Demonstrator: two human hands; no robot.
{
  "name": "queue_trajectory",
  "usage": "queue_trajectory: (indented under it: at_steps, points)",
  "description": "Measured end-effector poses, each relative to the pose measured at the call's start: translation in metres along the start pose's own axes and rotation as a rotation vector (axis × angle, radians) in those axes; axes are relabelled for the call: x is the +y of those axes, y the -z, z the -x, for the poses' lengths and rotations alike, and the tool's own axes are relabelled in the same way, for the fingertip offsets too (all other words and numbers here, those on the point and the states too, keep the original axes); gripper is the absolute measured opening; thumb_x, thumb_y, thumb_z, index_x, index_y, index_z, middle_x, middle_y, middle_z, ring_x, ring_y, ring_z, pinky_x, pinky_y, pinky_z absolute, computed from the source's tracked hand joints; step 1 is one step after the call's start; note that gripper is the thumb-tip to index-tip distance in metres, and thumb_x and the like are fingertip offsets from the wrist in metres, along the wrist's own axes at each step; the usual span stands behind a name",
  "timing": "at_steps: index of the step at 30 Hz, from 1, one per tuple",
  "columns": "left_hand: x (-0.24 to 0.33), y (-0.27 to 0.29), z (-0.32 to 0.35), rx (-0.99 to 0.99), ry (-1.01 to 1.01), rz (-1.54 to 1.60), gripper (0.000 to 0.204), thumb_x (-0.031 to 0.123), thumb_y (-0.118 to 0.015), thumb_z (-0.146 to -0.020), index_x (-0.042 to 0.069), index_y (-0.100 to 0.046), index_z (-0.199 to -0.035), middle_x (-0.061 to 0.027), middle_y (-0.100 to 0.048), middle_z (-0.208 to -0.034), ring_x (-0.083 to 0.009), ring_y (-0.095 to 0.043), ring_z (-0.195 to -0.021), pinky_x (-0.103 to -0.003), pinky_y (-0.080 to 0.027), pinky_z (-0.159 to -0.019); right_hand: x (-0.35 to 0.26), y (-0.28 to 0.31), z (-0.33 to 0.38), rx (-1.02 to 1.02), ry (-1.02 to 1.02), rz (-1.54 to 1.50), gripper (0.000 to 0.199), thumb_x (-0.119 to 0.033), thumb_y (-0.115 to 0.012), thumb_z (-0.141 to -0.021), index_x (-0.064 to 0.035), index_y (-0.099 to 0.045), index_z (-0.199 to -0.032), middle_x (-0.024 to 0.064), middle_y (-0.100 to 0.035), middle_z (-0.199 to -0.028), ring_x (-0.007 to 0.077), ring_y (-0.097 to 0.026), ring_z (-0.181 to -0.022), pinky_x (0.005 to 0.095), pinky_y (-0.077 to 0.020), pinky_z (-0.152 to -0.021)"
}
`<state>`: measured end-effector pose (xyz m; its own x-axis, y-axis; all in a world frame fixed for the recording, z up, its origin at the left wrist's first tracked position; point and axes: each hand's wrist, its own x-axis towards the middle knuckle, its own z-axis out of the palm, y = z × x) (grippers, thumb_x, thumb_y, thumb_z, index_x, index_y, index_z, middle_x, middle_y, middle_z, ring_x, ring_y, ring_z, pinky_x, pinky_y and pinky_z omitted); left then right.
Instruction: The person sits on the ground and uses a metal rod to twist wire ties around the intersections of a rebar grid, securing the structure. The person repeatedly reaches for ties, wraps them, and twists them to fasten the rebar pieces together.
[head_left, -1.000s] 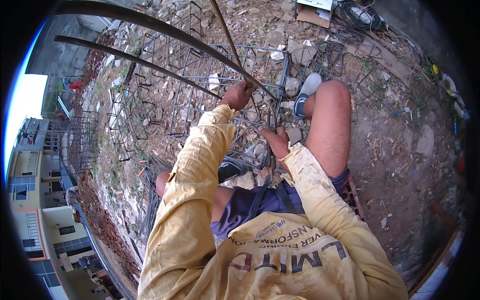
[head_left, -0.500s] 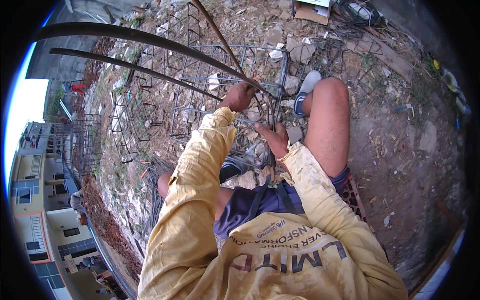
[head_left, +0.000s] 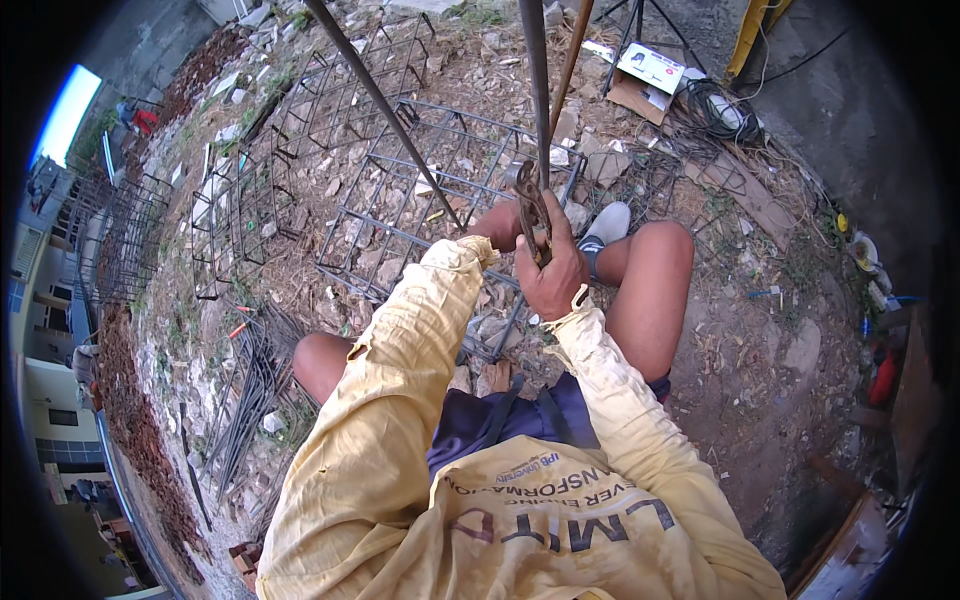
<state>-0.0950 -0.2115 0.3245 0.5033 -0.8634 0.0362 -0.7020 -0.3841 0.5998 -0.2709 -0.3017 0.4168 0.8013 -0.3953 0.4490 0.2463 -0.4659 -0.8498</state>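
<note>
Closest in, yellow sleeves (head_left: 400, 400) run up from the lower edge over bare knees. The right hand (head_left: 553, 270) is clenched around a rusty pincer tool (head_left: 530, 205), whose head sits against an upright steel bar (head_left: 535, 80). Just beside it, the left hand (head_left: 497, 226) is mostly hidden behind the sleeve cuff; its grip cannot be told. Beyond lies a rebar cage (head_left: 430, 190) on rubble-strewn ground (head_left: 760, 330), with a cardboard box (head_left: 645, 80) farther off.
</note>
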Motion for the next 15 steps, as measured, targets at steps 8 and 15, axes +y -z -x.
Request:
queue_trajectory:
  at_steps: [8, 15]
  points:
    - [0.029, -0.016, 0.017, 0.171, 0.342, -0.012, 0.031, 0.023, -0.052, -0.090, 0.002, -0.044, -0.112, -0.0248, -0.066, -0.087, -0.0440, -0.064, -0.080, -0.053, -0.049, -0.070, 0.001, -0.005, -0.030, 0.023, 0.069, 0.226, 0.059, -0.015, -0.068, -0.081, -0.0030, -0.044, -0.133, 0.0123, -0.065, -0.087, 0.0247, -0.066, -0.072, 0.0350, -0.0511, -0.062]
    - [0.058, -0.010, 0.039, 0.230, 0.461, 0.040, 0.036, 0.015, -0.056, -0.086, 0.005, -0.049, -0.120, -0.0240, -0.065, -0.098, -0.0377, -0.065, -0.090, -0.048, -0.051, -0.076, 0.021, -0.015, -0.045, 0.034, 0.095, 0.611, 0.045, -0.021, -0.067, -0.084, 0.0045, -0.054, -0.118, 0.0147, -0.067, -0.085, 0.0263, -0.068, -0.077, 0.0371, -0.0517, -0.065]
